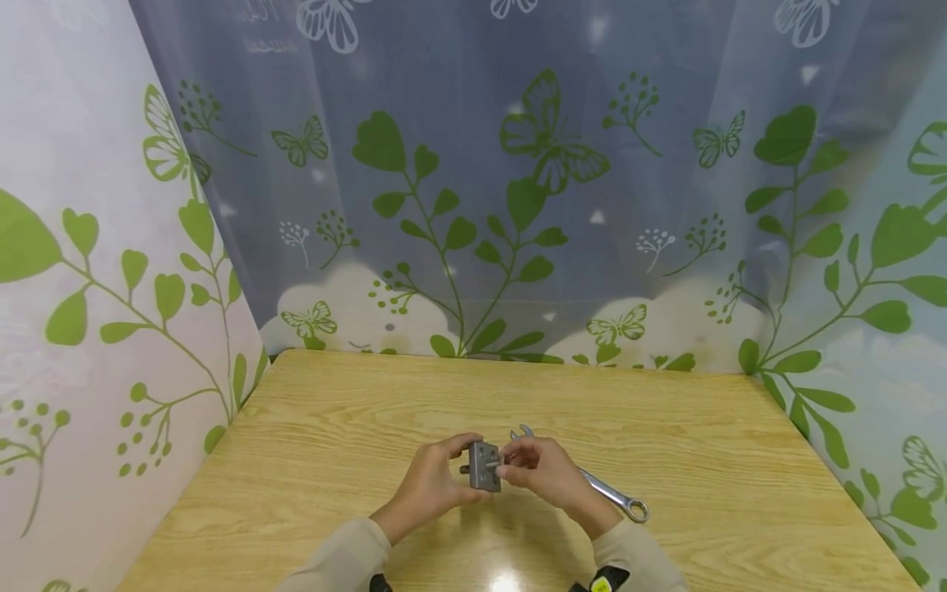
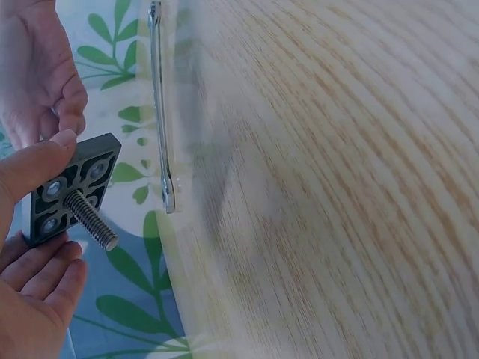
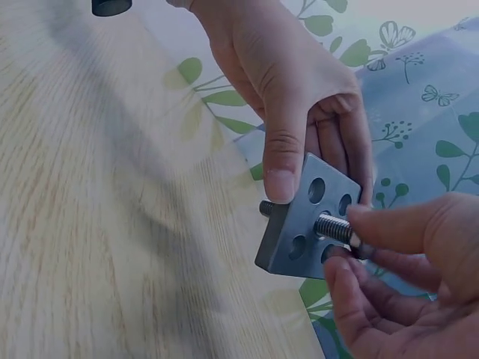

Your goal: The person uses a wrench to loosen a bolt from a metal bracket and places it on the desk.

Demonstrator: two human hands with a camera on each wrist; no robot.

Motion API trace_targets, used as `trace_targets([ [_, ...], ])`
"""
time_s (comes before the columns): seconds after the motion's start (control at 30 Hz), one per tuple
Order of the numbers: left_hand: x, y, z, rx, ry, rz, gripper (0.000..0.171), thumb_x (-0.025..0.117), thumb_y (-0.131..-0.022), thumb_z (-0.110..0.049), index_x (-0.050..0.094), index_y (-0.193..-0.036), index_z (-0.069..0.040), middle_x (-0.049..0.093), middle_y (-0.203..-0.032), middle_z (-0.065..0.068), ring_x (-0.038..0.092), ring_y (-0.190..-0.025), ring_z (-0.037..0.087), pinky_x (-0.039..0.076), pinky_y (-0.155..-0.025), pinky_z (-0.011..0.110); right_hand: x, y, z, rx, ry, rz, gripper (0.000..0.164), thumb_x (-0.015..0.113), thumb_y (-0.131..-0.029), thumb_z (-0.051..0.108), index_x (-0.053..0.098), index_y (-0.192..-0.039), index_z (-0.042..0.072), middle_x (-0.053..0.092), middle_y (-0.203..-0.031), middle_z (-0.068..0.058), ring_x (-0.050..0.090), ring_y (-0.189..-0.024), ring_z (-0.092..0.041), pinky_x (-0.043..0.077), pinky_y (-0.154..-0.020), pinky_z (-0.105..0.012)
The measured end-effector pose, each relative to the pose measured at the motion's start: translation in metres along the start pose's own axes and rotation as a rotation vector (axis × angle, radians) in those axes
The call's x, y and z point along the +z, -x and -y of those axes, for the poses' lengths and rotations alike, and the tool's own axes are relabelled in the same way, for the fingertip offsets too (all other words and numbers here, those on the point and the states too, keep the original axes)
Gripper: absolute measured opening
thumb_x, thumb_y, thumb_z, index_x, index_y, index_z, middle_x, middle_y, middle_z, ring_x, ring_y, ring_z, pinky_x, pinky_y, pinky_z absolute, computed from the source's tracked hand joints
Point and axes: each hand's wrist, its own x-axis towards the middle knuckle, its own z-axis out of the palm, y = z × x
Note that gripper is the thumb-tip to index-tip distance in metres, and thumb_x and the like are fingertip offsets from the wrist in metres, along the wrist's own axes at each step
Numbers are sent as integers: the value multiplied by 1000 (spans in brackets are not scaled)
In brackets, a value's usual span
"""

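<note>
My left hand (image 1: 432, 481) holds a grey square block (image 1: 482, 467) by its edges, a little above the table. The block has round holes near its corners and a threaded bolt (image 3: 333, 228) through its middle. With thumb and fingers, my right hand (image 1: 543, 475) pinches the bolt's near end, where a shiny end piece is partly covered by the fingertips. From the opposite face the bare threaded shaft (image 2: 91, 221) sticks out. Behind and beneath the right hand, a combination wrench (image 1: 610, 493) lies on the table, its middle hidden in the head view.
The wood-grain table (image 1: 333, 419) spreads around both hands. Curtains (image 1: 459, 271) printed with leaves and butterflies hang behind it and at both sides. A dark round end (image 3: 111, 6) shows at the top of the right wrist view.
</note>
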Motion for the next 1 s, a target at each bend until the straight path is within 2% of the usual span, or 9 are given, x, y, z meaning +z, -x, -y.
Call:
trace_targets([
  [0.13, -1, 0, 1, -10, 11, 5, 70, 89, -65, -14, 59, -127, -3, 66, -119, 12, 63, -110, 28, 52, -95, 42, 0, 1, 0, -64, 20, -6, 22, 68, -88, 7, 66, -110, 1, 65, -97, -10, 59, -84, -17, 53, -71, -28],
  [0.3, -1, 0, 0, -11, 12, -1, 70, 89, -64, -15, 59, -126, -3, 67, -118, 11, 63, -109, 28, 52, -94, 43, 1, 0, 0, -76, 1, -6, 21, 66, -89, 2, 67, -110, 3, 65, -102, -11, 59, -87, -18, 53, -72, -28],
  [0.4, -1, 0, 1, -11, 17, -3, 70, 89, -64, -14, 59, -126, -2, 67, -118, 11, 63, -109, 28, 52, -94, 44, 1, 1, 0, -72, -8, -2, 25, 67, -88, 4, 65, -113, 2, 65, -103, -12, 60, -88, -20, 54, -74, -30],
  [0.53, 0, 0, 3, -3, 17, -3, 70, 89, -64, -13, 59, -126, -2, 67, -118, 11, 63, -109, 27, 52, -94, 43, 2, 2, -2, -37, -7, 5, 33, 65, -93, 19, 61, -118, -1, 65, -102, -13, 62, -89, -21, 56, -78, -38],
  [0.63, 0, 1, 4, 7, 13, -10, 70, 89, -64, -12, 59, -126, 0, 67, -117, 12, 64, -107, 27, 54, -92, 41, 4, 3, -1, -1, -16, -5, 38, 52, -100, 27, 61, -110, -8, 66, -93, -13, 63, -84, -22, 57, -77, -44],
  [0.77, 1, 0, 4, 11, 6, -20, 71, 90, -62, -12, 59, -125, 1, 68, -116, 13, 65, -105, 27, 55, -90, 39, 8, 1, -4, 42, -24, -38, 50, 39, -105, 28, 63, -92, -14, 64, -74, -11, 61, -67, -19, 57, -64, -37],
  [0.87, 1, 0, 3, 8, -2, -22, 70, 90, -62, -12, 60, -124, 0, 68, -116, 13, 65, -105, 27, 55, -90, 39, 10, -2, -8, 73, -3, -53, 55, 40, -104, 35, 64, -85, -11, 62, -68, -6, 59, -61, -15, 54, -56, -31],
  [1.0, 1, 1, 2, -1, -13, -20, 70, 90, -63, -13, 60, -124, -1, 68, -116, 13, 65, -106, 28, 55, -90, 39, 10, -3, -6, 87, 14, -48, 56, 46, -100, 42, 65, -81, -7, 61, -65, -3, 58, -59, -14, 53, -55, -31],
])
